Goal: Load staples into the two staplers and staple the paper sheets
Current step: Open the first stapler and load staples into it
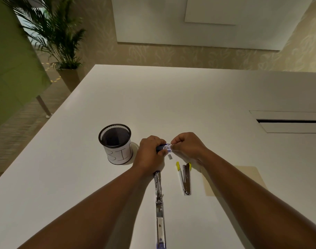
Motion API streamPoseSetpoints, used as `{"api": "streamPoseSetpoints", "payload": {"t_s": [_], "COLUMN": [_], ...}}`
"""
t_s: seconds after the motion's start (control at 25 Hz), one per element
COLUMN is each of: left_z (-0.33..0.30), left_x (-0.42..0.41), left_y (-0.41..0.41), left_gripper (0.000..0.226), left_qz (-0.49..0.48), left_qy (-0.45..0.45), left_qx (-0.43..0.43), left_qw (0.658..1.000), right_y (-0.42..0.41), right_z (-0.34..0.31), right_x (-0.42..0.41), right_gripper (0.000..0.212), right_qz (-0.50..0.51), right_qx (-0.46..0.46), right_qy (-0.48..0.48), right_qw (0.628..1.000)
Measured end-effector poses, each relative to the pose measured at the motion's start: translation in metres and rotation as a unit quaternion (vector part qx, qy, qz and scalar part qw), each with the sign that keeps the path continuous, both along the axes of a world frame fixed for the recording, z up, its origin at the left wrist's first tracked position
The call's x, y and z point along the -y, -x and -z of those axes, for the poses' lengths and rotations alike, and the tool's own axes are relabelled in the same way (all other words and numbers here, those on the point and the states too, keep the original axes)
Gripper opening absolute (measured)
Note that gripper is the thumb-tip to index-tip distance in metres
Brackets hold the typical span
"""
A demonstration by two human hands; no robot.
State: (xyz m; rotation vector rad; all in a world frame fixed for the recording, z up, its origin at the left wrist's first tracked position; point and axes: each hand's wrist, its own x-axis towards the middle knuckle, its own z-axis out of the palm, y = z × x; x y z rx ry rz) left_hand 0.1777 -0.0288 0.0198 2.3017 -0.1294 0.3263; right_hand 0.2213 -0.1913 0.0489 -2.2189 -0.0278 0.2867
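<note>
Currently we open small blue-white staple box (pixel 164 147) | left hand (pixel 151 151) grips it, right hand (pixel 187 145) pinches its end | both steel staplers (pixel 186 178) lie open nearby, beige paper sheets (pixel 243 178) right | next: likely draw out a strip

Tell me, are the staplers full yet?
Not yet. Both staplers, the long one and the yellow one, already lie opened. Left hand and right hand are working the staple box. Loading and stapling the paper remain.
</note>
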Motion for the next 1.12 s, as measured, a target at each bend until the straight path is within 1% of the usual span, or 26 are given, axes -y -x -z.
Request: {"api": "streamPoseSetpoints", "payload": {"t_s": [0.16,0.28,0.6,0.68,0.76,0.88,1.0,1.12], "left_z": [-0.002,0.000,0.004,0.003,0.000,-0.002,-0.002,-0.002], "left_x": [-0.001,-0.001,-0.002,-0.001,-0.002,-0.002,-0.002,-0.002], "left_y": [-0.001,-0.002,-0.004,-0.002,-0.003,-0.003,-0.001,-0.001], "left_gripper": [0.020,0.020,0.022,0.024,0.025,0.026,0.025,0.027], "left_qz": [0.004,0.011,0.000,0.000,0.004,0.007,0.010,0.005], "left_qy": [0.013,0.001,0.010,0.012,0.013,0.016,0.022,0.022], "left_qx": [0.007,0.010,0.010,0.011,0.012,0.015,0.019,0.009], "left_qw": [1.000,1.000,1.000,1.000,1.000,1.000,1.000,1.000], "right_y": [0.001,0.001,0.003,0.006,0.008,0.012,0.021,0.025], "right_z": [0.000,0.000,0.001,-0.003,-0.007,-0.011,-0.008,-0.009], "right_x": [0.001,0.002,0.002,0.003,0.006,0.005,-0.002,-0.009], "right_gripper": [0.006,0.008,0.007,0.008,0.005,0.018,0.026,0.021], "right_qz": [0.007,0.003,0.004,-0.010,-0.048,-0.094,-0.072,-0.043], "right_qx": [-0.001,0.004,0.004,0.003,-0.001,-0.007,0.023,0.026], "right_qy": [-0.025,-0.015,-0.020,-0.016,0.003,0.077,0.166,0.195], "right_qw": [1.000,1.000,1.000,1.000,0.999,0.993,0.983,0.979]}}
